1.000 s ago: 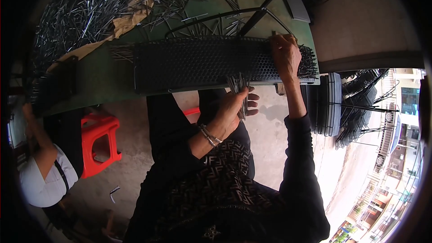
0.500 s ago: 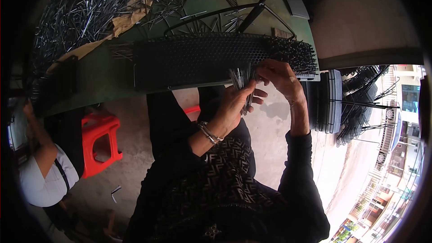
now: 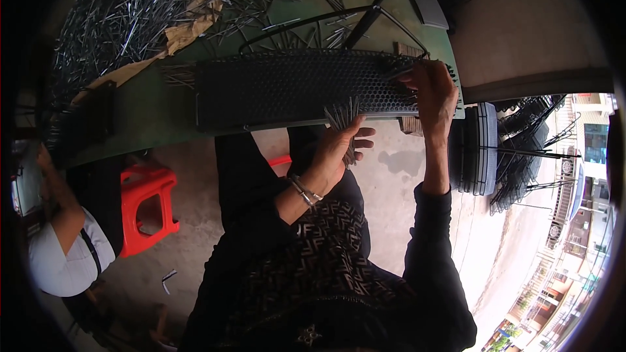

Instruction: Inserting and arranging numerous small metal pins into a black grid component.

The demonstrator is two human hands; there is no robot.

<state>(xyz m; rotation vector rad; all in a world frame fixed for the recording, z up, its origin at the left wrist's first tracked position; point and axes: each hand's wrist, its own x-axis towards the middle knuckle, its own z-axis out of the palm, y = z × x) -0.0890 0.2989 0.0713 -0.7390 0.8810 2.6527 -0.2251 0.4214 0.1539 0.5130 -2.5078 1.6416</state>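
My left hand (image 3: 336, 148) is wrapped round a bundle of thin grey metal rods (image 3: 342, 116), held upright at the front edge of a long black perforated panel (image 3: 280, 88). The rods fan out above the thumb. Over the panel's right end, my right hand (image 3: 435, 98) has its fingers pinched together; whatever is between them is too small to make out. Short dark rods (image 3: 399, 63) stand up from the panel's holes there, partly hidden behind this hand.
The panel lies on a green table (image 3: 150, 114), under a black bent-rod frame (image 3: 364, 26). A large heap of rods (image 3: 124, 19) lies on brown paper (image 3: 189, 32) at far left. A red stool (image 3: 147, 208) and another person's arm (image 3: 62, 205) are at left. Wire racks (image 3: 521, 150) stand at right.
My right hand has moved from the bundle up and right to the rod-studded end of the panel. My left hand has shifted slightly left, still gripping the rods.
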